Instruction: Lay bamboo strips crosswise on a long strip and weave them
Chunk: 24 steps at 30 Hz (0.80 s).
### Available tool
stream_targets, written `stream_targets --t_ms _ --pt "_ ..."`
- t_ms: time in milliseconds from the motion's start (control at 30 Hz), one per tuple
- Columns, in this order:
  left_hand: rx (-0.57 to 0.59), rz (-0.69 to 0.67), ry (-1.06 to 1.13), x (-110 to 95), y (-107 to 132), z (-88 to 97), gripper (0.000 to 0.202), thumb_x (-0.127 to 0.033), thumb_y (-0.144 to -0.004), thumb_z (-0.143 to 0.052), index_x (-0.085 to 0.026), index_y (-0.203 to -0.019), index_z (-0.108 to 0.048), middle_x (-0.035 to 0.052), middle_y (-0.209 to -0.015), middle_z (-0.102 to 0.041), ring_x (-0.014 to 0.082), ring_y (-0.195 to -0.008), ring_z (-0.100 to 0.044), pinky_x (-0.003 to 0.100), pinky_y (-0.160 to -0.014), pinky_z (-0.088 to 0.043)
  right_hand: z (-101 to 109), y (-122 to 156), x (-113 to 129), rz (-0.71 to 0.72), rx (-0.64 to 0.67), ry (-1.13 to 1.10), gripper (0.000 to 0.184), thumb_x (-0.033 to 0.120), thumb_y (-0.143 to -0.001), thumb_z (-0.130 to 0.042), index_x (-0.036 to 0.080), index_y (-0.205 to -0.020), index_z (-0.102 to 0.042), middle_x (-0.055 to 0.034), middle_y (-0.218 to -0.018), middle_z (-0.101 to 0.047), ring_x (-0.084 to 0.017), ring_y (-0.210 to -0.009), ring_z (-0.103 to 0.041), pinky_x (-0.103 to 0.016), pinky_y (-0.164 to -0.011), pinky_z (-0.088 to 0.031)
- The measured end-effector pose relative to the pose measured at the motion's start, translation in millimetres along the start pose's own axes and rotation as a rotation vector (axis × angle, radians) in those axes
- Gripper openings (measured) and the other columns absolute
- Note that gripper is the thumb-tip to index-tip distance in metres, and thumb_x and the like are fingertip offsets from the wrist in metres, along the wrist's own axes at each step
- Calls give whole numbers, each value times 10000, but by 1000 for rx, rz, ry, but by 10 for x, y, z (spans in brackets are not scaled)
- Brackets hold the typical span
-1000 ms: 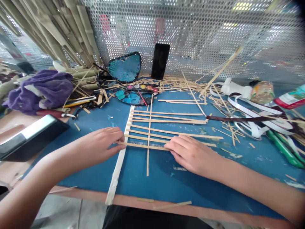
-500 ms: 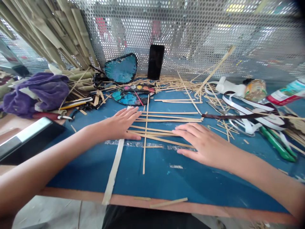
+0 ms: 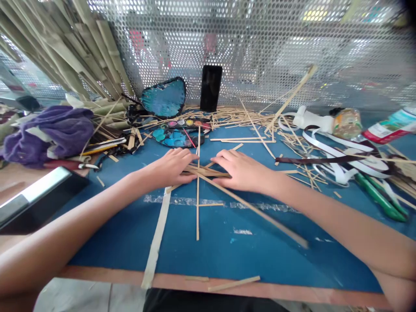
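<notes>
Place: craft workshop | bamboo poles | blue worktable | thin wood strips | paint palette

Bamboo strips, earlier laid in spaced rows, now bunched between left hand and right hand. Hands closer together. One strip slants nearward, right.

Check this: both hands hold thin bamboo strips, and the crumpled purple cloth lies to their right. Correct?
The left hand and right hand do hold thin bamboo strips, but the head view shows the purple cloth to their left, not right.
</notes>
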<state>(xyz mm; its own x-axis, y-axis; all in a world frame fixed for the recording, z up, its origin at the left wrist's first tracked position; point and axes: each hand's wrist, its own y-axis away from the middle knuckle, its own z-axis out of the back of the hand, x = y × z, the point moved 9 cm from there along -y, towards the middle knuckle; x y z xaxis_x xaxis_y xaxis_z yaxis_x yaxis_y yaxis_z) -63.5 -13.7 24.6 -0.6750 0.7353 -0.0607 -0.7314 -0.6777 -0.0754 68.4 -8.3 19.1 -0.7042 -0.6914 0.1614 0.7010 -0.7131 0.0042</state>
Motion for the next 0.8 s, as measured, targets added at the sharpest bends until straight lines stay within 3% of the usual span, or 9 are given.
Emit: stream_targets --t_ms 67,167,267,333,433,533,667,800 --pt "-38 -9 15 -9 8 8 504 -464 -969 -507 -76 -1290 -528 163 -1209 -608 304 -1170 -540 423 -1029 -410 11 54 151 19 1 -35 662 630 -952 -446 115 -1344 -583 -188 -1287 -569 -330 -1185 -540 -506 -1034 -428" --pt "-65 -46 -24 -47 0 -13 483 -469 -987 -465 -76 -1261 -525 178 -1193 -606 302 -1146 -543 417 -997 -426 -20 83 263 20 11 -93 796 728 -937 -342 111 -1402 -531 -210 -1435 -482 -357 -1319 -442 -534 -1092 -367" --pt "-36 -78 -93 -106 -30 -67 462 -459 -1010 -411 -87 -1255 -533 169 -1134 -609 299 -1066 -565 409 -931 -445 -128 48 271 5 73 -114 1082 878 -778 -428 101 -1528 -361 -227 -1578 -321 -413 -1443 -282 -574 -1141 -293" --pt "-3 -97 -118 -155 -54 -107 419 -416 -1025 -375 -100 -1244 -541 155 -1102 -612 284 -1006 -581 396 -884 -453 -179 21 272 0 105 -119 1104 854 -753 -511 112 -1546 -318 -218 -1587 -310 -409 -1459 -257 -563 -1157 -270" --pt "12 -86 -138 -182 -95 -133 361 -354 -1019 -392 -103 -1233 -539 152 -1102 -612 278 -995 -593 382 -853 -458 -149 -28 260 0 80 -96 859 639 -837 -593 108 -1483 -396 -196 -1507 -409 -368 -1393 -355 -513 -1140 -298" --pt "8 -39 -92 -133 -156 -118 321 -341 -1005 -428 -111 -1200 -537 146 -1113 -607 273 -1042 -599 372 -874 -456 -73 -115 204 13 37 -59 561 464 -845 -605 117 -1282 -539 -170 -1300 -535 -343 -1204 -483 -492 -1035 -383" --pt "79 17 67 -42 -254 -99 302 -431 -973 -506 -150 -1075 -552 100 -1042 -624 233 -947 -634 326 -802 -468 -37 -242 114 25 57 -46 334 402 -810 -616 164 -1036 -555 -133 -1114 -575 -324 -1056 -510 -455 -900 -431" --pt "174 37 139 -58 -313 -114 217 -373 -945 -547 -178 -1040 -552 65 -1008 -649 213 -899 -654 298 -741 -460 -30 -242 115 -21 101 -95 239 374 -812 -586 181 -941 -525 -111 -1012 -580 -278 -949 -541 -374 -785 -443"
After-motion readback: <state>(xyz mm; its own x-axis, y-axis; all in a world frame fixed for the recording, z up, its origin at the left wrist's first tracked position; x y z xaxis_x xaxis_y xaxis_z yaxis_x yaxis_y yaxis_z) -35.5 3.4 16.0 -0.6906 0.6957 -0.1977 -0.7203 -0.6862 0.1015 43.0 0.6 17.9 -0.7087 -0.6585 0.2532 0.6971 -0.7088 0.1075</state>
